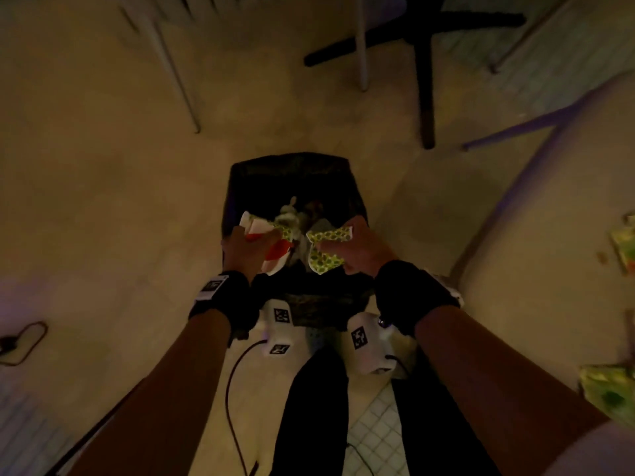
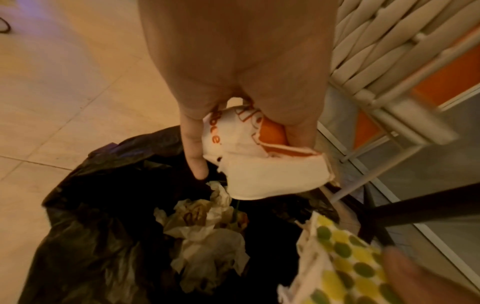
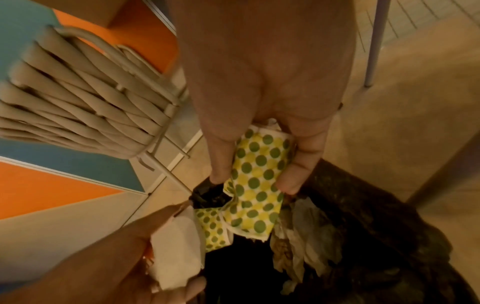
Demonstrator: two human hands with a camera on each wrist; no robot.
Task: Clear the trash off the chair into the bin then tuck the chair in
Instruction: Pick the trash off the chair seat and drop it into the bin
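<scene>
A bin (image 1: pixel 237 187) lined with a black bag stands on the floor in front of me, with crumpled paper (image 2: pixel 207 236) inside. Both hands hover over its opening. My left hand (image 1: pixel 245 247) (image 2: pixel 249 154) grips a white and orange wrapper (image 1: pixel 271 252) (image 2: pixel 259 168); a small dotted scrap (image 3: pixel 213 228) lies against it. My right hand (image 1: pixel 360 245) (image 3: pixel 253 183) pinches a green and yellow dotted paper (image 1: pixel 326 250) (image 3: pixel 257 185) between thumb and fingers. A woven beige chair (image 3: pixel 78 113) (image 2: pixel 389 51) stands beside the bin.
Pale chair legs (image 1: pixel 175 73) and a black table base (image 1: pixel 422 63) stand on the floor beyond the bin. More green dotted papers (image 1: pixel 608 389) lie on a pale surface at the right edge. A cable (image 1: pixel 24 341) loops on the floor at the left.
</scene>
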